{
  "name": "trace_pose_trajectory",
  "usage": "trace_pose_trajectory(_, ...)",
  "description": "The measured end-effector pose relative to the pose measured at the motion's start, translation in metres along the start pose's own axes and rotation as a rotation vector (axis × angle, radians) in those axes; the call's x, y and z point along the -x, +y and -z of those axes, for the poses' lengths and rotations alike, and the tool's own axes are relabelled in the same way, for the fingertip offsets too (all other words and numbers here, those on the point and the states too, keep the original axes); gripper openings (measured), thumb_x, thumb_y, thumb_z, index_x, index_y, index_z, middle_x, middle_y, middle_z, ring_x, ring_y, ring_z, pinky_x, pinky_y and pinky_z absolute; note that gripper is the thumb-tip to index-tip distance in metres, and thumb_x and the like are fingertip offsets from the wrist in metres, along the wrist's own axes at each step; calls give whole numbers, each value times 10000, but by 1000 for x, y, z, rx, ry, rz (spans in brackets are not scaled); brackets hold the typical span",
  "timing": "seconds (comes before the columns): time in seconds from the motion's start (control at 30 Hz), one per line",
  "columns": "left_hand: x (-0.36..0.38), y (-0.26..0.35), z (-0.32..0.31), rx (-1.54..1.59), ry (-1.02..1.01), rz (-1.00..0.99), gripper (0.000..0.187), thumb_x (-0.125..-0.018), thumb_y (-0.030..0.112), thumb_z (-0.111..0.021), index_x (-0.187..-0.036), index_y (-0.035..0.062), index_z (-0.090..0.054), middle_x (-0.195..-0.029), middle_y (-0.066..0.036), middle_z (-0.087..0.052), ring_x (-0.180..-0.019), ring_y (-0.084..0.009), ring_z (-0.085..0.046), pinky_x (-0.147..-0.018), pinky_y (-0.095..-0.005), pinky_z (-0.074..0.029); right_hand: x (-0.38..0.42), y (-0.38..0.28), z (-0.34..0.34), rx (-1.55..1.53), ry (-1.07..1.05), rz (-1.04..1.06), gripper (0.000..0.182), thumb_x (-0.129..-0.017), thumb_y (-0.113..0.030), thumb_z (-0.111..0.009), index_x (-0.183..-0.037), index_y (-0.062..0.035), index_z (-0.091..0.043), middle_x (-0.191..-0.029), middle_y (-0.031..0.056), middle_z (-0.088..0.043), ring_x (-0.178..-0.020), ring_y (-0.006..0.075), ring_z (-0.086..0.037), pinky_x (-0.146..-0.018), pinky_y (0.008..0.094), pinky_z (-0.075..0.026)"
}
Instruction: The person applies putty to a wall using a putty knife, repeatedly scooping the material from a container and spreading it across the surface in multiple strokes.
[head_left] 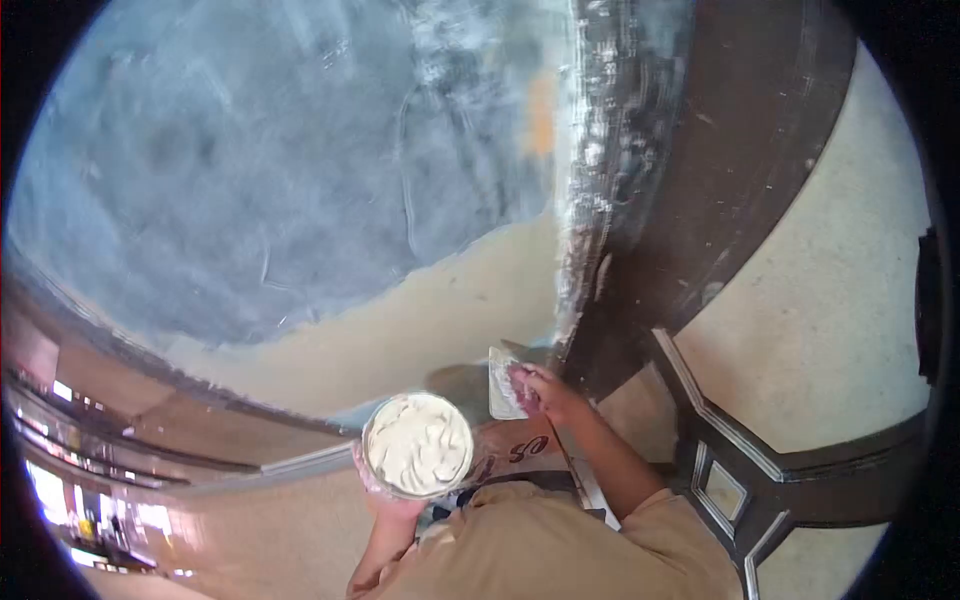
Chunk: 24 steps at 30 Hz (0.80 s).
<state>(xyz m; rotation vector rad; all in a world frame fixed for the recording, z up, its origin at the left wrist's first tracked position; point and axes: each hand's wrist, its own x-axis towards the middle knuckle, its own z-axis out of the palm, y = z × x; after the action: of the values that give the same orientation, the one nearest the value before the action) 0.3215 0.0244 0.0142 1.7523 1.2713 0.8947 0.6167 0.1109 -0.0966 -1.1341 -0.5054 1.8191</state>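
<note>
My left hand [393, 505] is closed around a round tub [418, 445] of thick off-white paste from underneath, in front of my body. Ridges and swirls mark the surface of the paste. In my right hand [543, 391] is a flat scraper [503, 388] with a wide pale blade, white smears showing near the fingers. The blade is close to the lower corner of a wall panel [400, 315], which has a large blue-grey area above a beige strip.
A dark brown frame [720, 180] with a white-smeared inner edge borders the panel on the right. Beyond it are cream wall panels [810, 270] with dark mouldings. A printed box [520, 450] lies below my hands. Bright openings [100, 515] show at lower left.
</note>
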Motion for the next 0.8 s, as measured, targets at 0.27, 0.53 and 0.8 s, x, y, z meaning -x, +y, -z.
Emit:
trace_pose_trajectory(0.27, -18, 20, -6, 1615, -79, 59, 809, -894, 696, -272, -1489, 147, -278, -1543, -93, -271, -1401, -313, -282, -1137, -530, -224, 26, -75, -70, 532, -478, 38, 357, -900, -162, -637, -1191, 29, -560, -1116, 83, -603, -998, 127, -565, -860, 277, -466)
trace_pose_trajectory(0.53, 0, 10, 0, 1762, 60, 234, 770, -922, 653, -269, -1447, 96, -355, -1473, -148, -383, -1328, -365, -393, -1096, -533, -319, -15, -54, -86, 649, -542, 169, 236, -928, -171, -588, -1066, 18, -617, -944, 18, -629, -829, 67, -560, -724, 236, -467)
trace_pose_trajectory(0.8, 24, -30, 6, 1697, 235, 335, 783, -917, 674, -204, -1463, 129, -337, -1514, -130, -325, -1374, -337, -327, -1137, -524, -237, 2, -56, -120, 388, -191, 59, 301, -910, -183, -573, -1083, 61, -612, -971, 78, -643, -838, 121, -603, -742, 285, -499)
